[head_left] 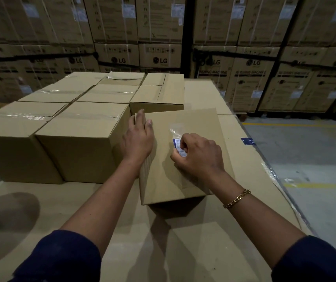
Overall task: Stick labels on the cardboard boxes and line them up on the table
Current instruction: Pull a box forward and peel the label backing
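Dark blue sleeves sit nearest, both bare forearms reaching forward over the cardboard-covered tabletop. Right hand, a gold chain bracelet at its wrist, curls its grip, fingertips pinching and pressing a small blue-and-white printed label onto the tilted brown cardboard box. Left hand lies flat, grip released, steadying that box's upper left corner. Plain taped brown cartons stand in rows just behind; stacked printed washing-machine cartons fill the warehouse wall beyond.

The scene is dimly lit from overhead, soft shadows are cast on the table, and straight lines are bowed at the edges.
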`<state>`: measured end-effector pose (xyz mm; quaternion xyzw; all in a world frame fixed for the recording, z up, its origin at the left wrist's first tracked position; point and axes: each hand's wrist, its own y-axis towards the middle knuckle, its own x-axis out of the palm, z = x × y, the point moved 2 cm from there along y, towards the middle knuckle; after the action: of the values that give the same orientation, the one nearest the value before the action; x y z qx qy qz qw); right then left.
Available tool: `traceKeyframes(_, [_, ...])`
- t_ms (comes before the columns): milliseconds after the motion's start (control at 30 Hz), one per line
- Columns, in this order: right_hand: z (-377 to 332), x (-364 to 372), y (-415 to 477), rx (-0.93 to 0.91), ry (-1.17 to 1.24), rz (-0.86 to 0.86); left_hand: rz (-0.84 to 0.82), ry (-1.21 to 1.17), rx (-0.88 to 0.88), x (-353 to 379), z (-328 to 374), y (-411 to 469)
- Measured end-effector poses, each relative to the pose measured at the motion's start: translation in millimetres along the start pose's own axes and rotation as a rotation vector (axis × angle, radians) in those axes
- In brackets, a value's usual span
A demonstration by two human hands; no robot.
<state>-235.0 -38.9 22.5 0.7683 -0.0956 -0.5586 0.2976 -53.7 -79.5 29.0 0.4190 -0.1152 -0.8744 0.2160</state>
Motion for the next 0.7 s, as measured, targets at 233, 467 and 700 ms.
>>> traceKeyframes(233, [-2,-2,-2,-0.041,0.011,0.019,-0.017,0.024,0.018,-1,0,-4])
traceKeyframes(467, [3,-10,-2,-0.021,0.007,0.055,-0.02,-0.002,0.023,-1,0,-4])
traceKeyframes(700, [5,-19,4,0.081,0.034,-0.047,-0.017,0.003,0.015,0,0,-3])
